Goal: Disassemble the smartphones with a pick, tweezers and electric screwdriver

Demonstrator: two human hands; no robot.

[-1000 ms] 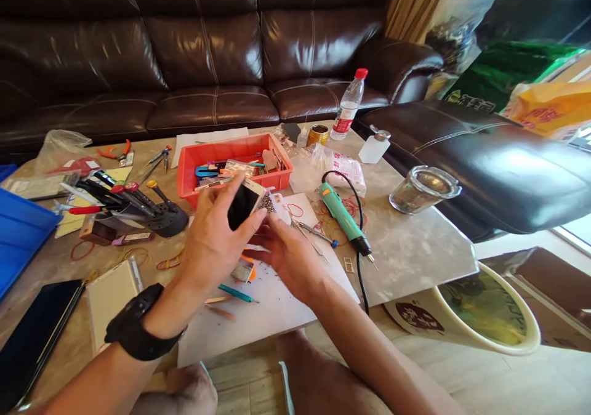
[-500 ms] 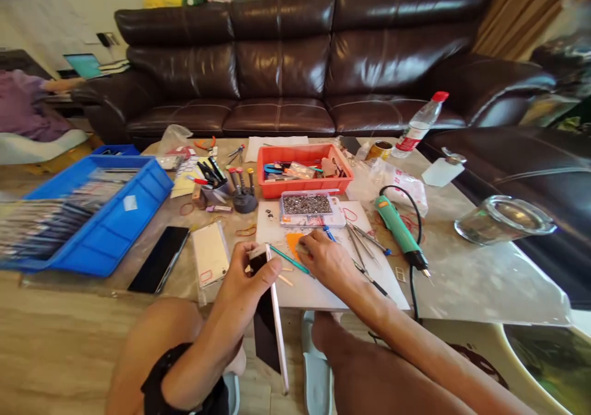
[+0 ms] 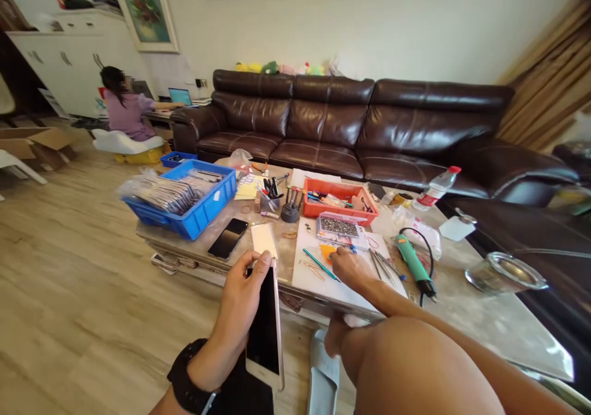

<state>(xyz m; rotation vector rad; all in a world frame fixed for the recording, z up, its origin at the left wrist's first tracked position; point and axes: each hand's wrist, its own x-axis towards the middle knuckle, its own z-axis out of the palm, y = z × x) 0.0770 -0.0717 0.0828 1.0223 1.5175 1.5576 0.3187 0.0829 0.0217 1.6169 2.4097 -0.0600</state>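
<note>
Firmly, left fingers (image 3: 259,265) clamp a flat glossy phone (image 3: 265,332); right fingers' (image 3: 340,257) spread cannot be told

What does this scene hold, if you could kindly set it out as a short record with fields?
Left hand: grips a phone, dark screen facing up.
Right hand: on the white mat, fingertips at an orange piece; grip unclear.
Beside it: tweezers, green electric screwdriver, clear screw box.
Farther back: orange tray, blue bin.
Background: brown sofa, a seated person.
</note>
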